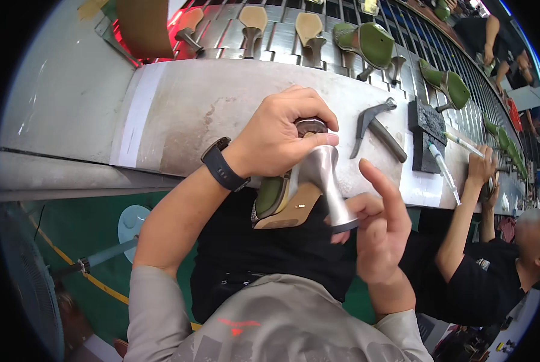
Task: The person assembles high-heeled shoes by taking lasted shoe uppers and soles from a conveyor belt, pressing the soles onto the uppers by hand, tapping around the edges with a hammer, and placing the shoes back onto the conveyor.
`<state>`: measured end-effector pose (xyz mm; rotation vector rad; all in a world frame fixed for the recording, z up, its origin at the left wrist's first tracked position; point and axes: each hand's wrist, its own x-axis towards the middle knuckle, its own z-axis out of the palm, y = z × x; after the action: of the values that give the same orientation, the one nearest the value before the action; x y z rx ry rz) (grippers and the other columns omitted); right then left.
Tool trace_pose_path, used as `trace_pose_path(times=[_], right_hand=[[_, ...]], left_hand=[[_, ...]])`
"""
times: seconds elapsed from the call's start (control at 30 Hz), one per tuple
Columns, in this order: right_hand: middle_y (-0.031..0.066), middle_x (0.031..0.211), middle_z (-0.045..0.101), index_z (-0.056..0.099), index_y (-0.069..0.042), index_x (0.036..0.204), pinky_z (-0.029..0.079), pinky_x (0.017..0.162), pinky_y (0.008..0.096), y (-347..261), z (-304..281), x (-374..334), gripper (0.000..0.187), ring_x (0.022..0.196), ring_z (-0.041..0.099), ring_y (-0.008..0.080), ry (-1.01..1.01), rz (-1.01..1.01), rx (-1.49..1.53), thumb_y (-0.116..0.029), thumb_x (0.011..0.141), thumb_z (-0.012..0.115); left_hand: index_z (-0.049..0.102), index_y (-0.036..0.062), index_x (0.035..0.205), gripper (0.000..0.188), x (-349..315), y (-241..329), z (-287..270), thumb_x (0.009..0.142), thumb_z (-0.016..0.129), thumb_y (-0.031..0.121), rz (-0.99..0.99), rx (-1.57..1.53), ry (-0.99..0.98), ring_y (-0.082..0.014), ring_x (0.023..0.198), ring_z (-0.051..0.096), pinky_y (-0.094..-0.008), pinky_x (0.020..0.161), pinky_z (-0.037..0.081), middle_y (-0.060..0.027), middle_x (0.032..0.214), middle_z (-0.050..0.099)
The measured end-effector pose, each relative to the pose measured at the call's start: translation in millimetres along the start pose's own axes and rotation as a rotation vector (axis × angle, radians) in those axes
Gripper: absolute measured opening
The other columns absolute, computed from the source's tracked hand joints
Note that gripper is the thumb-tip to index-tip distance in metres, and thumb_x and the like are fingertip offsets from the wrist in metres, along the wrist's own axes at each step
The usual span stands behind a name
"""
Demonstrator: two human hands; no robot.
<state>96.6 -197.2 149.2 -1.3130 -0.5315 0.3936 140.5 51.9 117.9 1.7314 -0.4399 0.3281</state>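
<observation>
My left hand (285,130), with a dark watch on its wrist, grips a high-heeled shoe (294,211) tilted over the bench's near edge. The shoe has a green upper, a tan sole and a silvery flared heel (328,175) with a dark tip. Under my left fingers a rounded dark-brown part (310,125) shows; its kind is unclear. My right hand (381,235) is beside the heel tip, one finger stretched up and the others bent, partly hidden behind the heel. I see nothing held in it. A hammer (375,130) lies on the bench beyond.
Behind the pale bench (203,108) runs a metal slatted conveyor (276,42) carrying heeled tan soles (253,21) and green shoes (366,45). A black block (426,136) and a syringe-like tube (442,166) lie right of the hammer. A co-worker (481,265) reaches in at right.
</observation>
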Motion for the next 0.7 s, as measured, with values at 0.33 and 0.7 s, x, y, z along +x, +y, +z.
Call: trace_pose_path(times=[0.33,0.7], right_hand=[[0.0253,0.113,0.07,0.043,0.005,0.134,0.061,0.084,0.0368,-26,12,-21,0.032,0.092,0.074,0.024,0.023,0.46,0.434,-0.002,0.104,0.052],[0.0178,0.088,0.069,0.044,0.012,0.145,0.058,0.062,0.0319,-22,22,37,0.056,0.062,0.065,0.0197,-0.109,0.694,0.52,-0.023,0.103,0.054]], left_hand=[[0.072,-0.0006,0.103,0.011,-5,10,4,0.095,0.069,0.007,-0.061,0.137,0.021,-0.0151,0.098,0.062,-0.0283,0.084,0.05,-0.008,0.105,0.066],[0.074,-0.0027,0.097,0.092,1,-12,0,0.111,0.009,0.061,0.024,0.059,0.019,-0.0242,0.097,0.066,-0.0353,0.091,0.051,-0.0145,0.1,0.072]])
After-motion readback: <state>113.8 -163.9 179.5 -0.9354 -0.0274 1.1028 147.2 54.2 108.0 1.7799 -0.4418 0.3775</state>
